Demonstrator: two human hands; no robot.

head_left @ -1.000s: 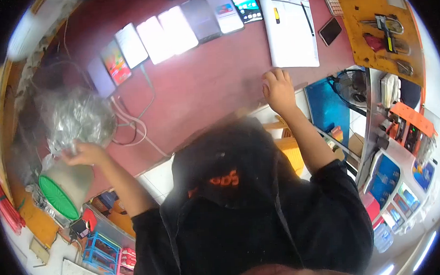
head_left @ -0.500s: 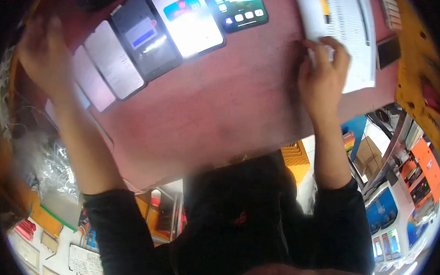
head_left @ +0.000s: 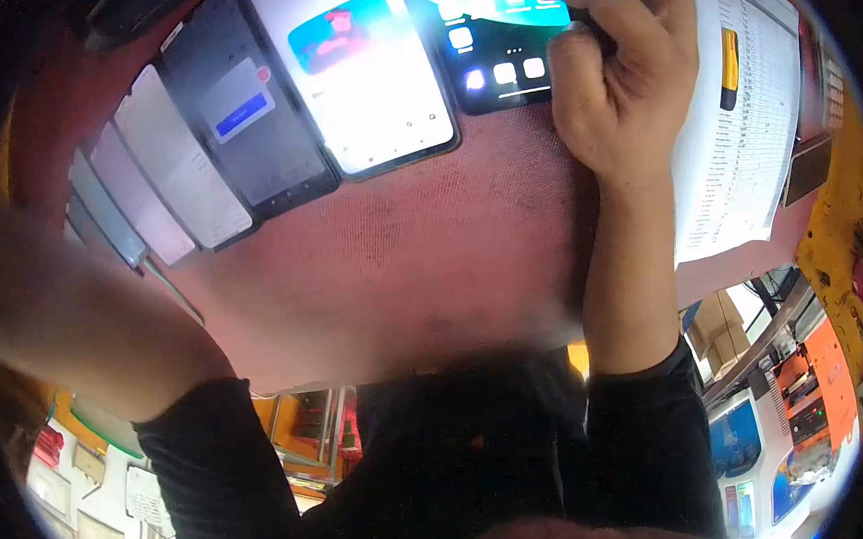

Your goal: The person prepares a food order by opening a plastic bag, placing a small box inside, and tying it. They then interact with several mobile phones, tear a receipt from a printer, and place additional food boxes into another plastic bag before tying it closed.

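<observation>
Over the rightmost phone (head_left: pixel 507 92), lit with a home screen of app icons, is my right hand (head_left: pixel 627 84). Its index finger reaches onto the screen, the thumb is apart, and nothing shows in its grasp. Left of it lies a phone with a bright white screen (head_left: pixel 375 116), then a phone with a dimmed screen and a pop-up box (head_left: pixel 260 156). Several pale-screened phones (head_left: pixel 181 151) continue the row leftward. My left hand (head_left: pixel 22 271) is a blur at the far left edge, beside the row's end; its fingers cannot be made out.
Printed sheets (head_left: pixel 734 176) lie right of my right hand, with a small yellow-and-black object (head_left: pixel 729 68) on them. A thin cable (head_left: pixel 174 288) runs from the leftmost phones. The red tabletop (head_left: pixel 391 242) ends in front of my body. Orange equipment (head_left: pixel 832 366) stands lower right.
My right hand has moved from the paper's edge left and up onto the home-screen phone. My left hand has swung down and outward. The view has shifted, so the phones appear lower and larger.
</observation>
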